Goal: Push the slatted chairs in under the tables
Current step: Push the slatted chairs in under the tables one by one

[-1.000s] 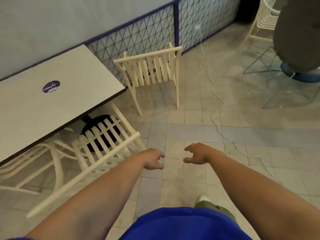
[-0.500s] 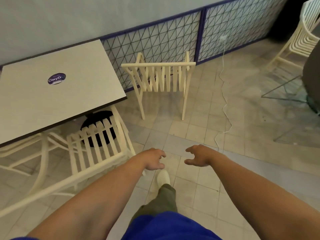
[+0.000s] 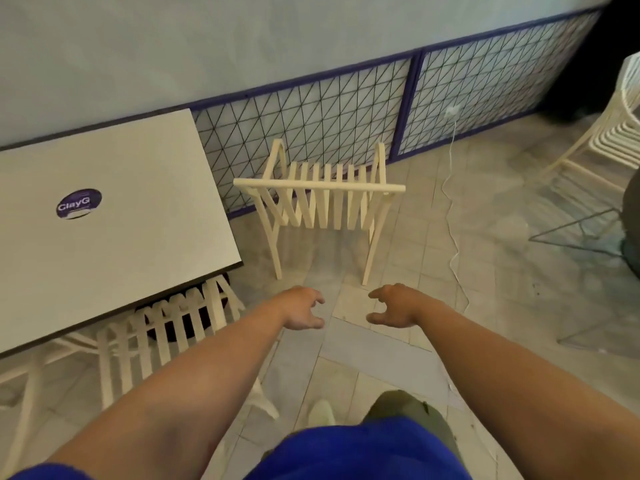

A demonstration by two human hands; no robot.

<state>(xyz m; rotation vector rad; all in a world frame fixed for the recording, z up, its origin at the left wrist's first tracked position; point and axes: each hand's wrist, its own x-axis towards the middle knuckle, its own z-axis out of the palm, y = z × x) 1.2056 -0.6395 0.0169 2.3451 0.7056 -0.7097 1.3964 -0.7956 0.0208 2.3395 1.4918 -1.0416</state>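
A cream slatted chair (image 3: 320,199) stands free on the tiled floor ahead, its back rail toward me, to the right of the white table (image 3: 114,233). Another slatted chair (image 3: 166,327) sits pushed partly under that table's near edge. My left hand (image 3: 301,308) and my right hand (image 3: 393,306) reach forward side by side, fingers curled apart and holding nothing, a short way in front of the free chair's back legs without touching it.
A mesh-panelled wall (image 3: 346,109) runs behind the chair. A white cable (image 3: 453,216) trails from a wall plug across the floor at right. Stacked cream chairs (image 3: 616,133) stand far right, beside a dark round object (image 3: 632,233). My shoe (image 3: 320,412) is below.
I have stepped closer to the free chair; it now sits centred ahead with its back rail square to me. Both hands stay outstretched and empty.
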